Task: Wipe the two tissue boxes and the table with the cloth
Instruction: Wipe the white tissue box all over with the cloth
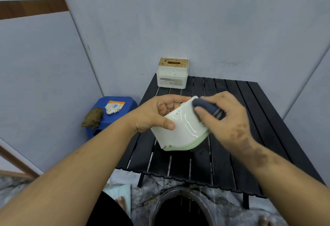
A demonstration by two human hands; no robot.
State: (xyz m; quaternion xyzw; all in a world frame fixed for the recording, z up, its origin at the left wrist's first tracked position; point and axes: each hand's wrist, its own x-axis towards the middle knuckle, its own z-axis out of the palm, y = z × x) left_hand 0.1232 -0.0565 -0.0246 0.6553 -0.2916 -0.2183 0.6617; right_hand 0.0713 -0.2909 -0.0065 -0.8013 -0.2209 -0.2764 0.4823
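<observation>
Cloth (pixel 205 106) under right fingers (pixel 200 113) presses box (pixel 182 129).

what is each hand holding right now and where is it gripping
The left hand grips the white tissue box by its upper left edge, tilted above the table. The right hand holds a dark blue cloth bunched against the box's top.

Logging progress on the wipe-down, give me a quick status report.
Left hand grips white tissue box, tilted above black table. Right hand rubs dark cloth on it. Second tissue box at far corner. Nothing in the way.
</observation>
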